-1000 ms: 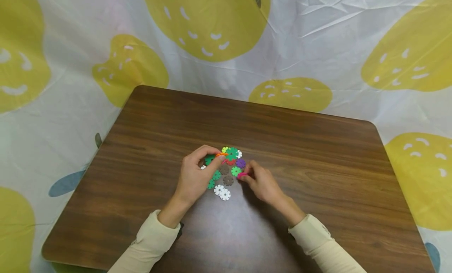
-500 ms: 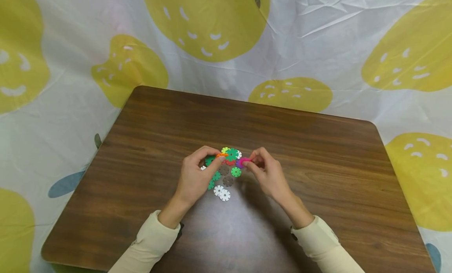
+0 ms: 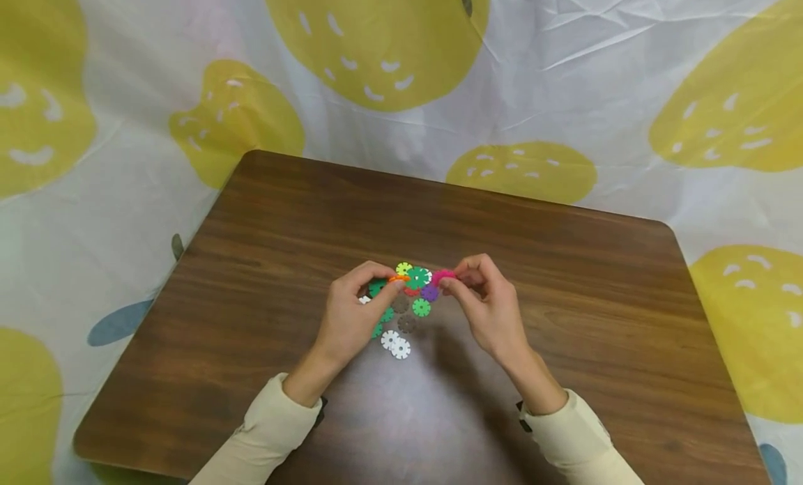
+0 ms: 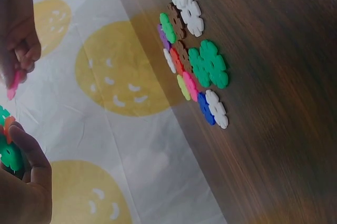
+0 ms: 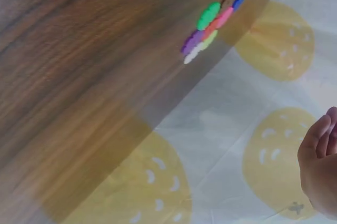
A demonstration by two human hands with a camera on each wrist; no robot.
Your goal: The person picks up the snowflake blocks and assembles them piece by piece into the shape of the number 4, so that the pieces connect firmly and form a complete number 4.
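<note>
The left hand (image 3: 348,318) pinches a small assembly of an orange disc (image 3: 397,279) slotted into a green disc (image 3: 417,276), gripped between thumb and forefinger and raised above the wooden table (image 3: 564,318). The right hand (image 3: 492,311) pinches a pink disc (image 3: 442,276) between thumb and fingertips, just right of the green disc; whether the two pieces touch cannot be determined. Beneath and between the hands, a loose cluster of notched plastic discs lies flat on the table: a purple disc (image 3: 429,293), a small green disc (image 3: 421,307), two brown discs (image 3: 406,323) and, nearest the person, two white discs (image 3: 396,344) touching each other. Beyond the table hangs a white sheet (image 3: 564,88) printed with yellow shapes. Both forearms wear cream sleeves (image 3: 270,429).
</note>
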